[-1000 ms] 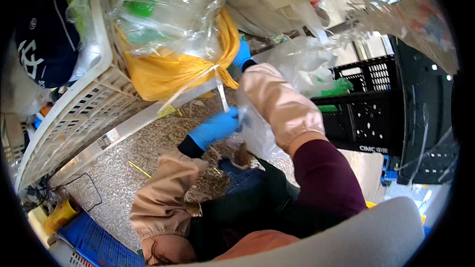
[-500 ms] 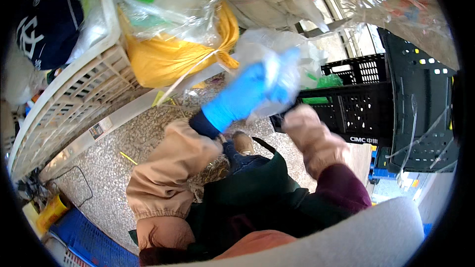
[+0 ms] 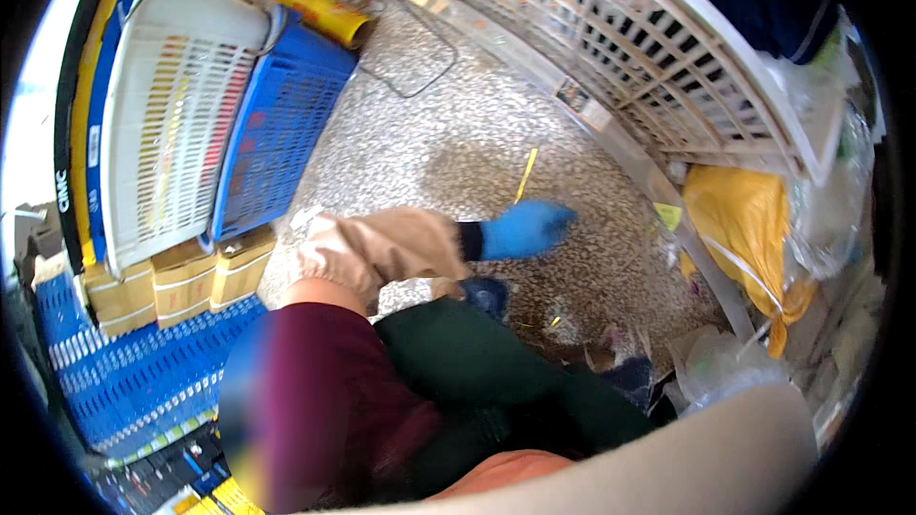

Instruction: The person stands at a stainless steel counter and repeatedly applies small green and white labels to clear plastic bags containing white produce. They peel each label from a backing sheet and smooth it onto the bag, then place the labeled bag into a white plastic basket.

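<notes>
My left hand (image 3: 527,229), in a blue glove, is over the speckled floor (image 3: 410,148) near the middle of the view. Its fingers look curled together, and no held thing shows in them. A beige sleeve cover (image 3: 382,250) wraps the forearm behind it. A thin yellow strip (image 3: 526,175) lies on the floor just beyond the glove. My right hand is out of sight. Part of a clear plastic bag (image 3: 730,367) shows at the lower right.
At left stand a white basket (image 3: 176,133), a blue basket (image 3: 286,124), cardboard boxes (image 3: 181,286) and blue crates (image 3: 143,377). A large white slatted basket (image 3: 668,100) fills the upper right, with a tied yellow sack (image 3: 735,219) beside it. A yellow tube (image 3: 310,10) lies at the back.
The view has turned left, away from the black crates. My left hand has left the clear plastic bag it was at and is now over the floor. My right hand has gone from view.
</notes>
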Action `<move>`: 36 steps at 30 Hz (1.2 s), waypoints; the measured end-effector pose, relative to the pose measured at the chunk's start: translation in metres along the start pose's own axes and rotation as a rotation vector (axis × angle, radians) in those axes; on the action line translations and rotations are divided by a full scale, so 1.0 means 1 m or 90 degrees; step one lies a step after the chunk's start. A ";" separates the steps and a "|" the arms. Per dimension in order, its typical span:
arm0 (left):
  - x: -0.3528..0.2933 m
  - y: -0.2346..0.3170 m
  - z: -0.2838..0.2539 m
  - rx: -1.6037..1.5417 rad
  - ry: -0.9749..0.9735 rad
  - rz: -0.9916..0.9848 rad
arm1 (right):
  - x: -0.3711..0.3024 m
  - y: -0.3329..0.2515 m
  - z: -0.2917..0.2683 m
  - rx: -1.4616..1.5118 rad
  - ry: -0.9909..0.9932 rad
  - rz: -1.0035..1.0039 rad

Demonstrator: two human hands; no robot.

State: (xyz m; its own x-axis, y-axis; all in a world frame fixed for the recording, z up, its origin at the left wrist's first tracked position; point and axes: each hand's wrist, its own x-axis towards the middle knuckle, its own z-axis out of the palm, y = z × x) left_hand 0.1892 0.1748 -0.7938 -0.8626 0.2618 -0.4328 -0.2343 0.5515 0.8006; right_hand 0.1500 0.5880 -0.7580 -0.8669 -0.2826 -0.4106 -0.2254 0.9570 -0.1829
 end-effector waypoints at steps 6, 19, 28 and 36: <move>-0.207 -0.050 0.024 0.028 0.248 -0.286 | -0.083 -0.079 -0.078 0.073 -0.061 -0.005; -0.295 0.183 -0.069 -0.326 0.274 -0.025 | -0.136 -0.219 -0.188 0.095 -0.304 -0.053; -0.358 0.206 -0.021 -0.239 0.177 -0.202 | -0.175 -0.262 -0.183 0.219 -0.285 -0.286; -0.399 0.228 0.035 0.001 0.385 -0.308 | -0.231 -0.331 -0.146 0.141 -0.395 -0.483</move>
State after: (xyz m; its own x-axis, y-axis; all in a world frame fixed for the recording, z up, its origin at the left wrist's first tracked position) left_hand 0.4958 0.2236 -0.4526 -0.7589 -0.4866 -0.4328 -0.6478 0.4953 0.5789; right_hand 0.3599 0.3458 -0.4726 -0.1297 -0.8575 -0.4978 -0.4795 0.4937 -0.7255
